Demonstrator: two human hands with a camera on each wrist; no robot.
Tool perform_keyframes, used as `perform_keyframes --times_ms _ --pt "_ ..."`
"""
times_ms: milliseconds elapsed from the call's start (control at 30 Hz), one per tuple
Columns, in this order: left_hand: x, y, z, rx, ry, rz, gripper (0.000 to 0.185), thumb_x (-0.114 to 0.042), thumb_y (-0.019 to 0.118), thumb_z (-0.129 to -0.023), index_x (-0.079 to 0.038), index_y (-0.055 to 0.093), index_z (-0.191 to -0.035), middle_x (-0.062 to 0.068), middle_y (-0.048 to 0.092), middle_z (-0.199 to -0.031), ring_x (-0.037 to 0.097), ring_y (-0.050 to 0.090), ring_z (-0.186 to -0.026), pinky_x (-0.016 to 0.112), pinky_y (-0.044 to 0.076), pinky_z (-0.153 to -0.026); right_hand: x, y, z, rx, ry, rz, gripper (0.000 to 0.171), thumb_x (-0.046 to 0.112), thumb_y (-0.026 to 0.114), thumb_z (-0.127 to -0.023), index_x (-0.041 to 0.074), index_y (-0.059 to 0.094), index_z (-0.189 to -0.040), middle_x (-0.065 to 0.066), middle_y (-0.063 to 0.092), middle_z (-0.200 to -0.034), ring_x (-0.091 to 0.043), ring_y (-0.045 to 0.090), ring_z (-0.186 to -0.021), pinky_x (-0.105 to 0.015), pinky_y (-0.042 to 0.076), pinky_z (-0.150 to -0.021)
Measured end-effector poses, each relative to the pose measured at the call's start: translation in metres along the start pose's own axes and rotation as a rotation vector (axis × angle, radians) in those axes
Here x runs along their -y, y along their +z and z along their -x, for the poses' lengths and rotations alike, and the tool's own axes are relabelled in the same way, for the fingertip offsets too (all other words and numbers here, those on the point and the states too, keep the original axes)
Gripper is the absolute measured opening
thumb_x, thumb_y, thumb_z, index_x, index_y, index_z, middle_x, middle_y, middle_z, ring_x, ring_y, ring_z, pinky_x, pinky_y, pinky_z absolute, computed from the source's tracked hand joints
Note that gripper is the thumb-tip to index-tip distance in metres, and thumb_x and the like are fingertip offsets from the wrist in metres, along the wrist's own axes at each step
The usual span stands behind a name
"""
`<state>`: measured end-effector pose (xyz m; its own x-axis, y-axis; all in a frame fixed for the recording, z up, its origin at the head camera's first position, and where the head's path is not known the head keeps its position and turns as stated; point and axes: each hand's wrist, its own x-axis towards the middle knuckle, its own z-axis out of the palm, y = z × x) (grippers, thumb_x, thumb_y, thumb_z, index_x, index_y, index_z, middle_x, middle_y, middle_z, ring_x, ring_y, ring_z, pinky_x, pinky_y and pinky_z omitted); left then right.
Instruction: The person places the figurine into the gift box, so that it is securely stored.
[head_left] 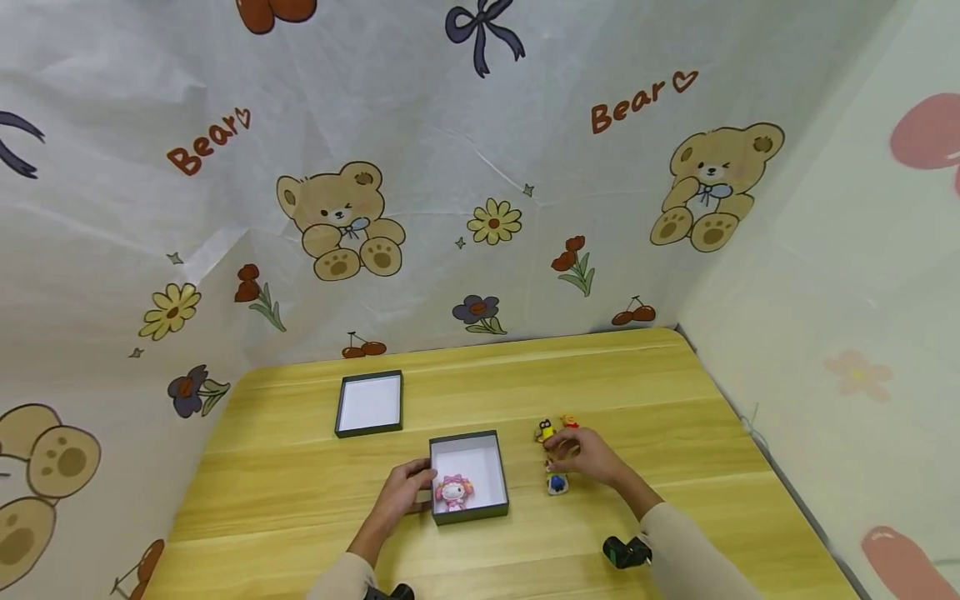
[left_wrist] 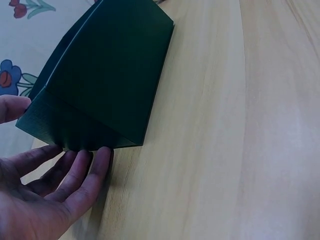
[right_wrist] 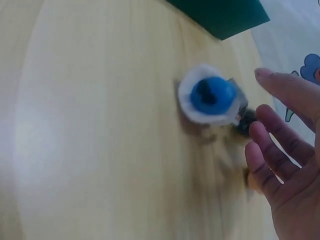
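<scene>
An open dark green box (head_left: pixel 497 467) with a white inside stands on the wooden table, and a pink-haired figurine (head_left: pixel 453 492) lies in it. My left hand (head_left: pixel 418 483) rests against the box's left wall (left_wrist: pixel 105 75), fingers (left_wrist: pixel 82 172) straight along its base and the thumb near the rim. My right hand (head_left: pixel 561 450) hovers with relaxed, spread fingers (right_wrist: pixel 272 150) over a group of small figurines: a yellow one (head_left: pixel 545 432), a red-orange one (head_left: pixel 570 421) and a blue-and-white one (head_left: pixel 557 483) (right_wrist: pixel 210 97). It holds nothing.
The box's lid (head_left: pixel 369 404) lies upturned behind and left of the box. Printed bear-pattern cloth walls close in the table (head_left: pixel 660 392) at the back and on both sides. A black wrist-worn camera (head_left: pixel 626 552) sits on my right forearm.
</scene>
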<state>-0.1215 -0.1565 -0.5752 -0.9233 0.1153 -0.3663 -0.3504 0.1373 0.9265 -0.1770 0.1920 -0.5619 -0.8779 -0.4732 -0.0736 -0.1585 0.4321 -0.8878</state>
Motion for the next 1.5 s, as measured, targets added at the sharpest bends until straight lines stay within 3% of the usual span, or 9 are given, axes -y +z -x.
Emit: perform_keyframes --times_ms 233,467,733,1500 --pt "-0.001 0.001 -0.002 -0.008 -0.012 -0.015 0.057 -0.025 0.053 -0.098 0.013 0.039 -0.138 0.024 0.056 -0.123 0.024 0.059 -0.1 0.04 0.057 -0.079 -0.012 -0.002 0.008 -0.003 -0.007 0.013 0.032 0.011 0.077 -0.081 -0.003 0.066 -0.107 -0.017 0.063 -0.106 -0.03 0.058 -0.091 -0.027 0.05 -0.074" --pt "-0.003 0.002 0.0 -0.009 -0.012 -0.024 0.057 -0.026 0.052 -0.099 0.014 0.039 -0.138 0.025 0.056 -0.123 0.024 0.059 -0.101 0.041 0.057 -0.079 -0.017 0.001 0.013 -0.027 -0.011 0.027 0.034 0.013 0.078 -0.079 -0.003 0.067 -0.106 -0.017 0.063 -0.101 -0.029 0.057 -0.088 -0.027 0.049 -0.072" --pt "-0.002 0.002 0.0 -0.014 -0.006 -0.023 0.057 -0.025 0.054 -0.098 0.013 0.04 -0.137 0.024 0.057 -0.122 0.023 0.059 -0.1 0.039 0.057 -0.077 -0.021 0.005 0.014 -0.036 0.037 0.029 0.037 0.015 0.08 -0.078 -0.001 0.067 -0.109 -0.011 0.062 -0.1 -0.02 0.054 -0.085 -0.025 0.048 -0.07" --pt "0.004 0.001 -0.004 -0.017 -0.019 -0.041 0.058 -0.025 0.052 -0.099 0.015 0.038 -0.138 0.027 0.055 -0.123 0.026 0.058 -0.103 0.042 0.056 -0.081 -0.022 0.01 0.013 -0.005 0.04 0.063 0.041 0.017 0.079 -0.079 -0.004 0.066 -0.112 -0.008 0.064 -0.1 -0.02 0.054 -0.084 -0.023 0.047 -0.068"
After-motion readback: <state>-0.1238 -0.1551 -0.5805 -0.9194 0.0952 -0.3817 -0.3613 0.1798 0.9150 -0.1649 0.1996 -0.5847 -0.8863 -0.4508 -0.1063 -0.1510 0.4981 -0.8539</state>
